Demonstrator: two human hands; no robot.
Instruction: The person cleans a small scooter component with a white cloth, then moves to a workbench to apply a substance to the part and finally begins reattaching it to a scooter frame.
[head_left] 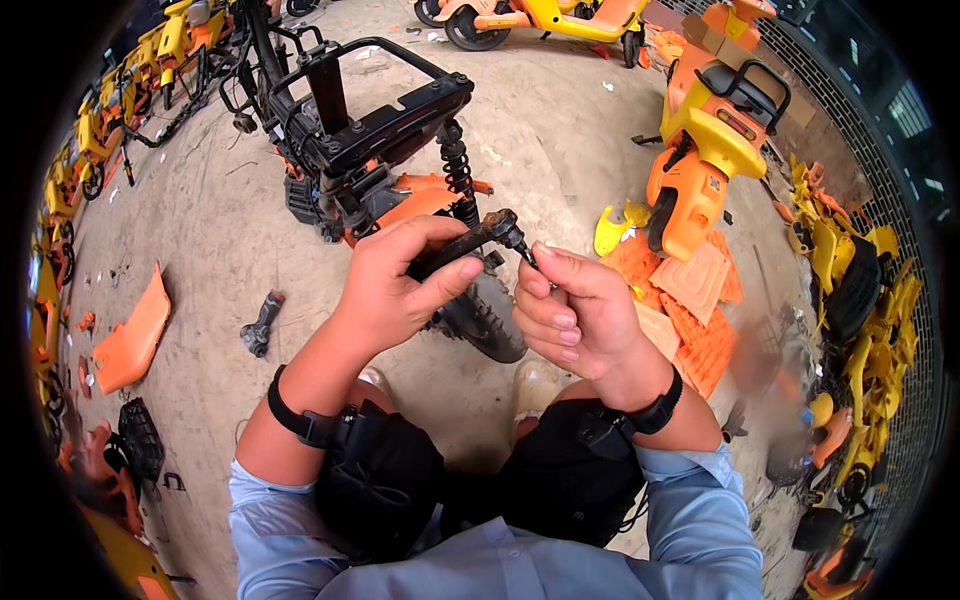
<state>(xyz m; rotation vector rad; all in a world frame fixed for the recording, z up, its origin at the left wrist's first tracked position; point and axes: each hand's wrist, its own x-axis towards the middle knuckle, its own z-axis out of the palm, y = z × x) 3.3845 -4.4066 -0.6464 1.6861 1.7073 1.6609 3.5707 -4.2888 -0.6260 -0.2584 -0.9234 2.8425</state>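
Observation:
Just behind the rear tire (490, 320) of a stripped scooter, both hands meet around a dark rod-like piece with a worn, knobbed head (500, 226). My left hand (400, 285) is closed round its thick shaft, thumb below and fingers above. With thumb and forefinger, my right hand (580, 315) pinches the thin dark tip (529, 256) that sticks out from the head; its other fingers are curled in. Beyond the hands stands the scooter's bare black frame (400, 120), with a coil shock absorber (456, 165) above the wheel.
A dark grey tool with a reddish end (262, 323) lies on the concrete at left, near an orange body panel (135, 335). To the right are orange mats (690, 285) and a yellow-orange scooter (700, 160). Yellow panels (880, 370) are heaped along the brick wall.

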